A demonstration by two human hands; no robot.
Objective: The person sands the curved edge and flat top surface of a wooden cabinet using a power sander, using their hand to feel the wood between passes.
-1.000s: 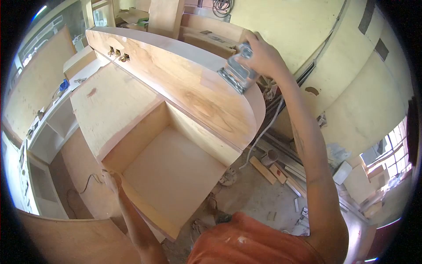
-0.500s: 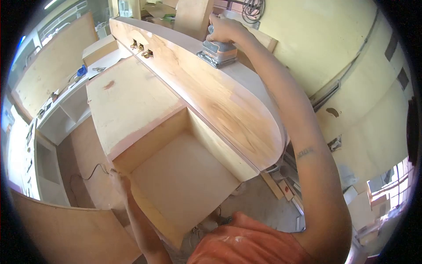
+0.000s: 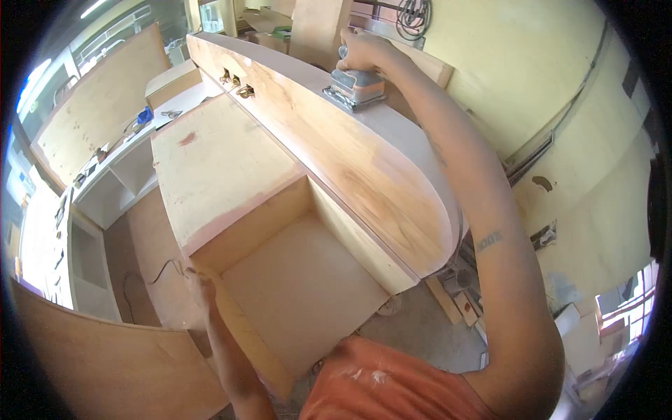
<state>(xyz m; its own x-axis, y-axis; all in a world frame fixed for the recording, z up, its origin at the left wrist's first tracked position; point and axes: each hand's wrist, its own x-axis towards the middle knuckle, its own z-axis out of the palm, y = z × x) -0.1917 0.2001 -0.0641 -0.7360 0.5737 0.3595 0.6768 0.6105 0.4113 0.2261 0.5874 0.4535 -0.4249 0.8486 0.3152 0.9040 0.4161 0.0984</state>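
My right hand (image 3: 369, 52) is wrapped round the top of an orbital sander (image 3: 357, 87) with a grey and orange body. The sander's flat pad rests on the pale upper edge of a long wooden panel (image 3: 336, 147) with a rounded near end. Lower left, my left hand (image 3: 201, 287) is closed at the side rim of an open wooden box (image 3: 262, 238). A thin black cord (image 3: 162, 271) runs up to its fingers, which appear to grip it. Its exact finger positions are hard to make out.
Brass-coloured fittings (image 3: 245, 91) stick out of the panel's face. A flat wooden top (image 3: 224, 150) adjoins the box. White shelving (image 3: 115, 182) stands left, and a curved board (image 3: 105, 357) lower left. Wood offcuts (image 3: 442, 299) lie on the floor. A coiled cable (image 3: 413, 17) hangs on the wall.
The whole view has shifted slightly, so things appear further right and a little lower. The sander stays on the panel's edge under my right hand, with hardly any movement along it.
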